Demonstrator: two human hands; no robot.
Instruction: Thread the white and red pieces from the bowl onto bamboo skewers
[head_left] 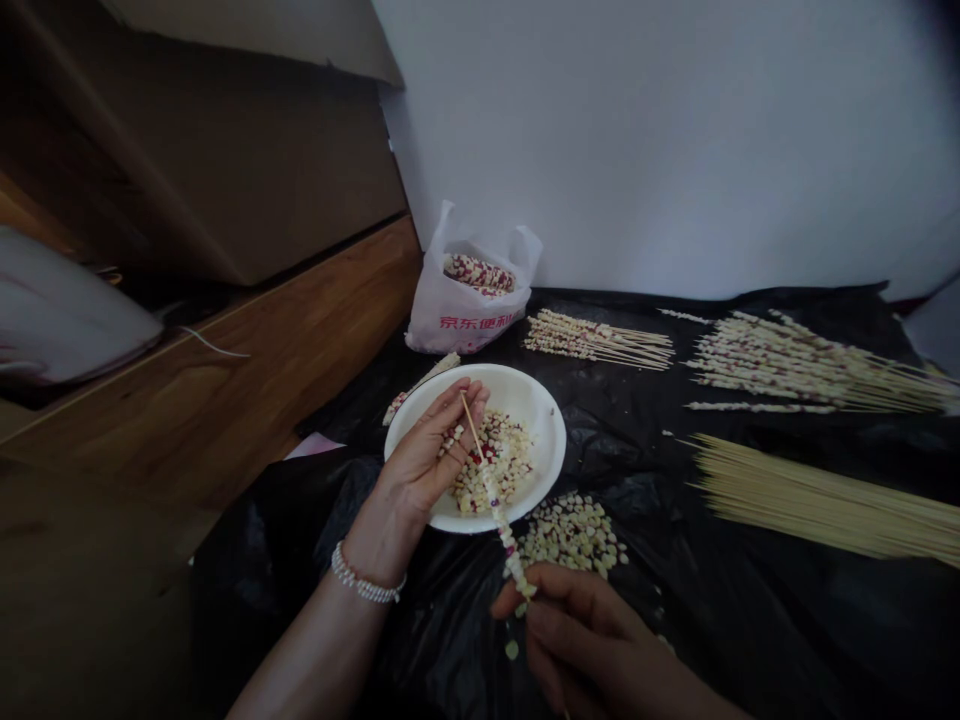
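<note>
My right hand (585,630) is closed, pinching a thin bamboo skewer (472,425) near the bottom of its threaded part. White, yellow and dark red corn kernels (497,505) run along the skewer, whose bare upper end slants up to my left hand (427,460). Over a white bowl (551,450), the left hand is cupped palm up, with a few kernels (451,438) showing between thumb and fingers. Loose corn kernels (510,450) lie in the bowl. Beside it, a pile of flatter, pale kernels (581,535) rests on black plastic sheeting.
Behind the bowl stands a white plastic bag (457,320) of corn cobs (480,272), with another cob (420,385) by the rim. Threaded skewers (592,338) and a larger bundle (787,365) lie right, above bare skewers (817,495). A wooden board (300,340) borders the left.
</note>
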